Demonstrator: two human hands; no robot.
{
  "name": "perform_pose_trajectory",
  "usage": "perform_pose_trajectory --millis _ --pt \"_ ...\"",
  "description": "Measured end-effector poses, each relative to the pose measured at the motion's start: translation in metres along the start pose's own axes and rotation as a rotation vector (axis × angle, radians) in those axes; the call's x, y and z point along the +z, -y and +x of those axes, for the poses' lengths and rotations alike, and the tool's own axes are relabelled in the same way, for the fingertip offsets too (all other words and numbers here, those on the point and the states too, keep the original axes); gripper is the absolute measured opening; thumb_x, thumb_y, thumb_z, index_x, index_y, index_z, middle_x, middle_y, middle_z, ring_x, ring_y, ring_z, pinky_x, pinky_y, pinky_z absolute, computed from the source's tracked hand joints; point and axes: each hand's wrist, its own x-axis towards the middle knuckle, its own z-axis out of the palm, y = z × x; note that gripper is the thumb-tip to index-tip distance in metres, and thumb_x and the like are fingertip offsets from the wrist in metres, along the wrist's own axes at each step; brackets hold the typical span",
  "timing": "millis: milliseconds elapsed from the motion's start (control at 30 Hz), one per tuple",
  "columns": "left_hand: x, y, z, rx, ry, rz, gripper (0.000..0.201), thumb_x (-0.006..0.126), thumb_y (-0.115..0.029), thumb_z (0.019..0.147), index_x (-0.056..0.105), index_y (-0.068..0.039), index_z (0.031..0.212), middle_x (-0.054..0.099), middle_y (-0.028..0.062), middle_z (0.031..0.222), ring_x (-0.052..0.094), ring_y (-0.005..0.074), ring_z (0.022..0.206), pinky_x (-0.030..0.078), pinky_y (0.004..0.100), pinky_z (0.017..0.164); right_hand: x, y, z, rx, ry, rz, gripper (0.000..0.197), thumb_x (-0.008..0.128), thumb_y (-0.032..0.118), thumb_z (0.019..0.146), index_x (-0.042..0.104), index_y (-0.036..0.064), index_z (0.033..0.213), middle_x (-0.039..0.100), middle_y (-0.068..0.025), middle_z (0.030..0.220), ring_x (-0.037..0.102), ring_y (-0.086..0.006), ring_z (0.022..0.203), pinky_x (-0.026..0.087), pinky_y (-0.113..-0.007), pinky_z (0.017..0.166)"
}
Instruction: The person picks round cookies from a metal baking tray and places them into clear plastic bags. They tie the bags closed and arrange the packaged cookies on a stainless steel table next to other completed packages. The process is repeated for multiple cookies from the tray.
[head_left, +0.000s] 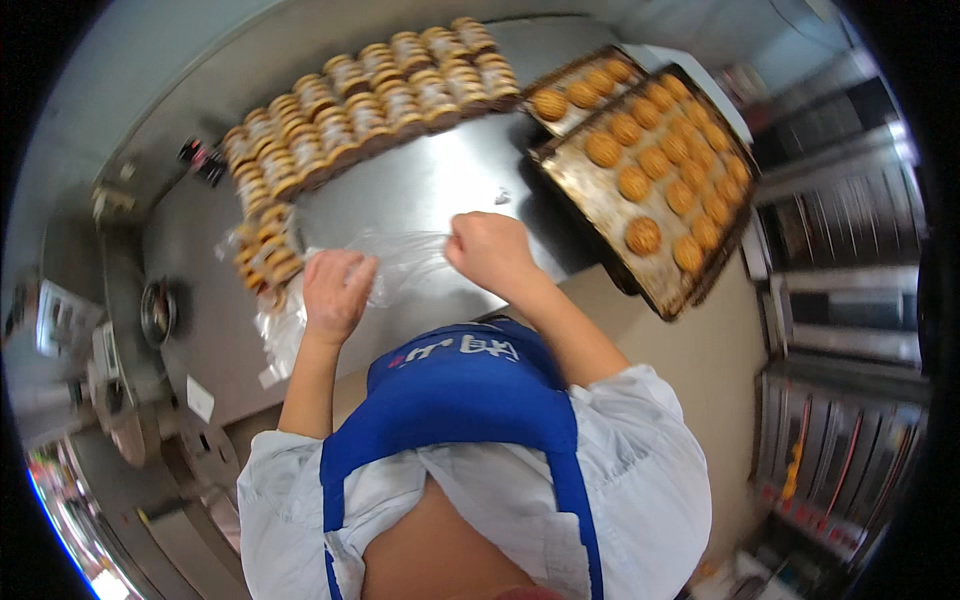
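Note:
A clear plastic bag (400,257) stretches between my two hands above the steel table. My right hand (492,252) is closed in a fist on the bag's right end, which is drawn into thin folds. At its other end my left hand (338,290) has its fingers bent over the plastic, pinching it. More clear plastic bags (282,338) lie beside my left wrist. Just beyond my left hand, a loose group of round golden biscuits (270,250) sits partly in clear wrapping.
Two rows of packed round biscuits (365,115) line the back of the steel table (430,170). At the right, a dark-rimmed baking tray (600,205) of round browned pastries overlaps another tray (545,85). A metal bowl (158,310) stands far left; ovens (845,320) stand right.

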Motion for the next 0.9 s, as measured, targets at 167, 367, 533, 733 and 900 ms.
perform_pose_trajectory --millis 167,367,533,733,900 --pt "-0.022 -0.018 0.088 0.163 -0.136 -0.157 0.024 0.068 -0.005 0.077 0.070 -0.013 0.099 0.059 0.0002 0.070 0.060 0.0196 0.068 0.048 0.0379 0.078 -0.081 -0.034 -0.006 0.167 -0.254 -0.321 0.011 0.064 0.017 0.074 0.062 0.0066 0.070 0.063 -0.0119 0.070 0.064 -0.0293 0.066 0.051 -0.040 0.058" --pt "0.011 -0.044 0.090 0.532 -0.413 -0.231 0.014 0.067 -0.014 0.078 0.058 -0.013 0.089 0.055 0.0032 0.079 0.055 0.0219 0.081 0.045 0.0368 0.074 -0.121 -0.068 -0.047 -0.415 -0.834 0.017 0.017 0.078 0.015 0.070 0.062 0.0126 0.077 0.059 -0.0035 0.067 0.057 -0.0214 0.059 0.044 -0.034 0.051" --pt "0.085 -0.083 0.022 -0.109 0.419 -0.394 0.018 0.065 -0.008 0.081 0.067 -0.009 0.099 0.061 0.0069 0.076 0.058 0.0241 0.074 0.047 0.0355 0.074 -0.131 -0.198 -0.058 0.166 -0.213 0.229 0.039 0.076 0.027 0.076 0.064 0.0089 0.110 0.067 -0.0095 0.096 0.065 -0.0239 0.086 0.053 -0.033 0.076" --pt "0.103 -0.120 0.058 -1.052 0.622 -0.910 0.015 0.062 -0.013 0.091 0.066 0.000 0.091 0.061 0.0029 0.073 0.054 0.0091 0.060 0.044 0.0239 0.058 -0.233 -0.528 -0.063 0.869 -0.513 -0.172 0.046 0.066 0.027 0.083 0.059 0.0037 0.122 0.061 -0.0175 0.121 0.060 -0.0290 0.108 0.048 -0.038 0.092" --pt "0.126 -0.140 0.082 -1.103 0.555 -0.964 0.017 0.060 -0.013 0.093 0.065 0.003 0.095 0.066 0.0060 0.081 0.060 0.0110 0.066 0.047 0.0235 0.062 -0.246 -0.698 -0.083 1.163 -0.265 -0.557 0.076 0.068 0.045 0.079 0.043 0.0039 0.139 0.050 -0.0187 0.136 0.050 -0.0317 0.124 0.043 -0.042 0.101"
